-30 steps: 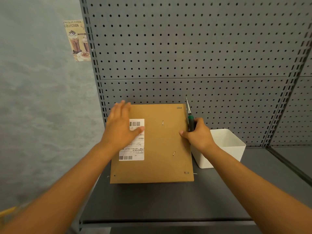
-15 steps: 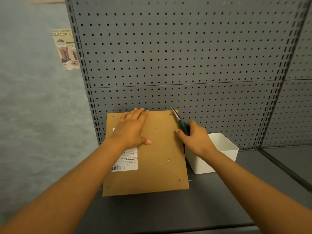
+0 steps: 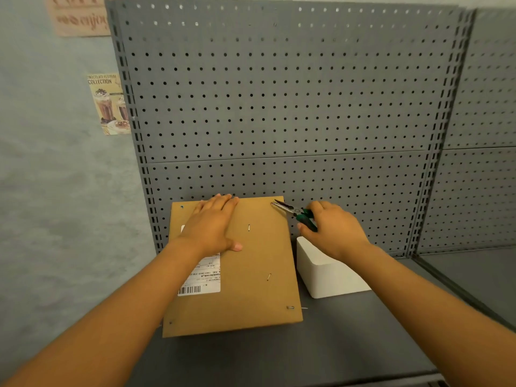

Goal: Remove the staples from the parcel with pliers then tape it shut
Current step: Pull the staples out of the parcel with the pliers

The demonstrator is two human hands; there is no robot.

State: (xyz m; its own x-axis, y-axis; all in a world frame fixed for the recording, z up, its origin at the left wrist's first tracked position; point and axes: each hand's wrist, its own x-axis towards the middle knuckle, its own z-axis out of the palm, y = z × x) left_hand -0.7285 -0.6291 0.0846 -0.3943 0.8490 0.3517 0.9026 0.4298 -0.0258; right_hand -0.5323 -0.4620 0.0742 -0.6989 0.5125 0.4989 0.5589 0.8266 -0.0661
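Note:
A flat brown cardboard parcel (image 3: 251,289) lies on the grey shelf, with a white shipping label (image 3: 203,277) on its left half. Staples show on its top: one near the middle (image 3: 249,227), one lower (image 3: 269,277), one at the front right corner (image 3: 290,307). My left hand (image 3: 212,227) rests flat on the parcel's far left part, fingers straight. My right hand (image 3: 332,230) grips green-handled needle-nose pliers (image 3: 293,212). Their jaw tips sit at the parcel's far right corner.
A white plastic bin (image 3: 326,272) stands right of the parcel, touching or nearly touching its edge. A grey pegboard back panel (image 3: 279,107) rises directly behind. The grey shelf (image 3: 335,344) extends right and toward me. A drinks poster (image 3: 107,104) hangs on the left wall.
My left hand slid from the label toward the parcel's far edge. My right hand swung the pliers from pointing up to pointing left at the far right corner.

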